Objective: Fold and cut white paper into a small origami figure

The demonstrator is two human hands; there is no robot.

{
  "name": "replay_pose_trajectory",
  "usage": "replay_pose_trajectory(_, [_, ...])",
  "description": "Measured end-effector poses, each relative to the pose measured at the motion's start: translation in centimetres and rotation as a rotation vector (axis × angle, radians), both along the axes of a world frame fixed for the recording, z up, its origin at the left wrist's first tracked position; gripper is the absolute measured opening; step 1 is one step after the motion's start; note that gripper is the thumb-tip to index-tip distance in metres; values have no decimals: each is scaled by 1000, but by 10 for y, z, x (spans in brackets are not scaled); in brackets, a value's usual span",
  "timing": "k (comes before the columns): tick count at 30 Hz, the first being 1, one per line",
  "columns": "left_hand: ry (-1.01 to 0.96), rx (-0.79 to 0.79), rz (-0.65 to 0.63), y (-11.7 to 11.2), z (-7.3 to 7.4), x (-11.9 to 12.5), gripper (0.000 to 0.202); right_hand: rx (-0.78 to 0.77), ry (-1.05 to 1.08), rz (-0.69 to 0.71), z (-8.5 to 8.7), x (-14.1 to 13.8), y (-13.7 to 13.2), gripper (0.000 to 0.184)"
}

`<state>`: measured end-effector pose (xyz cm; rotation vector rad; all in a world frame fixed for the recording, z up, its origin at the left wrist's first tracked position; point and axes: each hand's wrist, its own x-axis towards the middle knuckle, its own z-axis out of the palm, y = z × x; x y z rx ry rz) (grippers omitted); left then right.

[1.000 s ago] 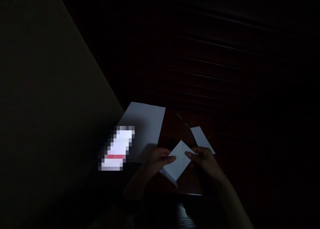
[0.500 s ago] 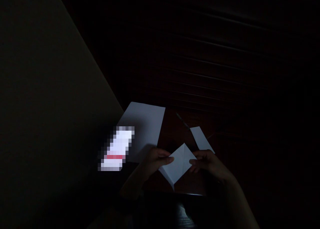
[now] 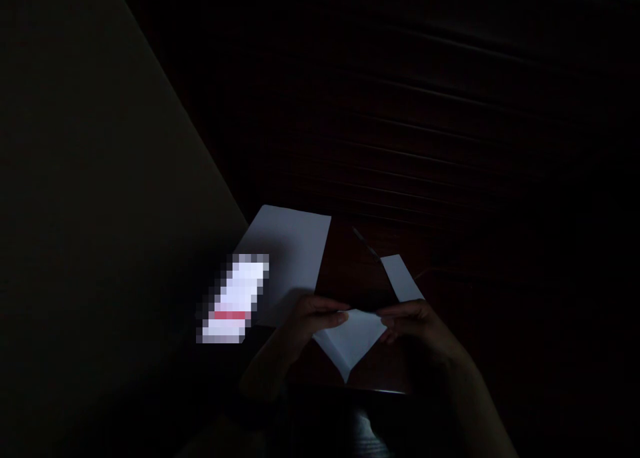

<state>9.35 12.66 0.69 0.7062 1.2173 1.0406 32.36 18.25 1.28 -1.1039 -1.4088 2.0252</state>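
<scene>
A folded piece of white paper is held over the near part of a dark reddish table, its lower corner pointing toward me. My left hand pinches its left corner, thumb on top and fingers behind. On the right corner, my right hand has a similar pinch. The upper edge of the paper now runs nearly straight between the two hands, and what lies behind that edge is hidden. Just beyond my right hand lies a white paper strip, partly covered by the hand.
A large white sheet lies at the table's left. Over its lower left is a bright pixelated rectangle, its content blurred out. A thin pen-like stick lies by the strip. A pale wall rises at left. The scene is very dark.
The paper's top corner, which pointed up and away, has gone out of sight behind a now nearly straight upper edge. Both hands keep their pinch; the right has shifted slightly inward.
</scene>
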Motion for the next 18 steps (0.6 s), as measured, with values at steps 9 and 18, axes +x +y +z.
replay_pose_trajectory(9, [-162, -44, 14, -1, -5, -3, 24, -77, 135, -106, 4, -5, -2, 22])
replay_pose_trajectory(18, [-233, 22, -185, -3, 7, 8, 32, -12, 74, -188, -6, -13, 0, 19])
